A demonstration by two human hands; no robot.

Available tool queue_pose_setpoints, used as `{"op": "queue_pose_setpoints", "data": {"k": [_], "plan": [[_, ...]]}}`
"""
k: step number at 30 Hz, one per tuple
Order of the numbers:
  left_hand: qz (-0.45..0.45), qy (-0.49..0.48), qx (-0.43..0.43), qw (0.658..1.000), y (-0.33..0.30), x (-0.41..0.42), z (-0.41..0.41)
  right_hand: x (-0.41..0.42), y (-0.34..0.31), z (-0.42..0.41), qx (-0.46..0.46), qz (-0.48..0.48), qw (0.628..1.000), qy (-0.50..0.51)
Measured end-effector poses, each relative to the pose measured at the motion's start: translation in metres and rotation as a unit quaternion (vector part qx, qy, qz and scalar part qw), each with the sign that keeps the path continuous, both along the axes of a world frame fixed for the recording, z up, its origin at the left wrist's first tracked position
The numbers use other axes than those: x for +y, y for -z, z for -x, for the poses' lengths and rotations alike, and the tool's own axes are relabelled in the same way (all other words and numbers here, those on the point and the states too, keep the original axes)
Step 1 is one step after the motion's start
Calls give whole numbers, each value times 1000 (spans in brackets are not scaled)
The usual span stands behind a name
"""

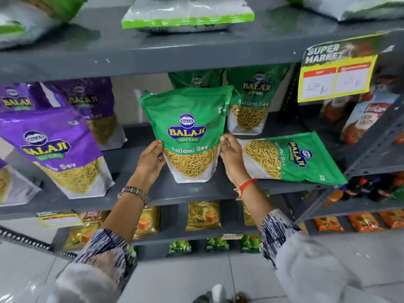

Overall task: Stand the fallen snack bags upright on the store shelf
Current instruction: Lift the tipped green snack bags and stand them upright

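Note:
A green Ratlami Sev bag (188,127) stands upright at the front of the grey middle shelf (122,189). My left hand (152,162) grips its lower left side and my right hand (231,158) grips its lower right side. To the right of it a second green Ratlami Sev bag (293,159) lies flat on its side on the same shelf, its top pointing right. Behind them another green bag (251,101) stands upright, with one more partly hidden behind the held bag.
Purple Aloo Sev bags (59,149) stand on the left of the shelf. A yellow price sign (336,77) hangs from the shelf above. Red snack bags (360,121) fill the neighbouring rack on the right. Lower shelves hold yellow, green and orange packets.

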State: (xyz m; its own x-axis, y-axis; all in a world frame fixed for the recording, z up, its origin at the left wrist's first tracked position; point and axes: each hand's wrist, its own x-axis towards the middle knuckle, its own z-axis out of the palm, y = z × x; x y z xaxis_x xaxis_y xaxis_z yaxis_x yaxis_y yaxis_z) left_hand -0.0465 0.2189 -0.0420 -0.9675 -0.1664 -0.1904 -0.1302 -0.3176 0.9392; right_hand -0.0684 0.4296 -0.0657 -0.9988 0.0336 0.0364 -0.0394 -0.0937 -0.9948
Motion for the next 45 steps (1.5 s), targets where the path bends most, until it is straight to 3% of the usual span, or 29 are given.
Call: {"op": "queue_pose_setpoints", "data": {"k": [10,24,28,31,35,37,41,45], "plan": [[55,-25,10,998,7,-10,-9,-11,-4,-13,32,10,999,3],[27,-32,-1,999,4,-15,-22,-19,-7,-32,25,43,999,18],[53,-131,9,990,5,-8,-30,-10,-14,-41,37,73,997,16],[86,-251,47,963,7,7,-43,1,-13,-49,37,97,994,41],[142,-354,103,918,15,41,-64,25,-5,-59,29,166,972,165],[154,-308,135,929,18,67,-75,40,-5,-60,12,223,938,266],[217,-82,185,955,25,126,-77,73,7,-57,-93,272,852,437],[284,56,193,938,15,171,-40,86,15,-56,-189,267,841,430]]}}
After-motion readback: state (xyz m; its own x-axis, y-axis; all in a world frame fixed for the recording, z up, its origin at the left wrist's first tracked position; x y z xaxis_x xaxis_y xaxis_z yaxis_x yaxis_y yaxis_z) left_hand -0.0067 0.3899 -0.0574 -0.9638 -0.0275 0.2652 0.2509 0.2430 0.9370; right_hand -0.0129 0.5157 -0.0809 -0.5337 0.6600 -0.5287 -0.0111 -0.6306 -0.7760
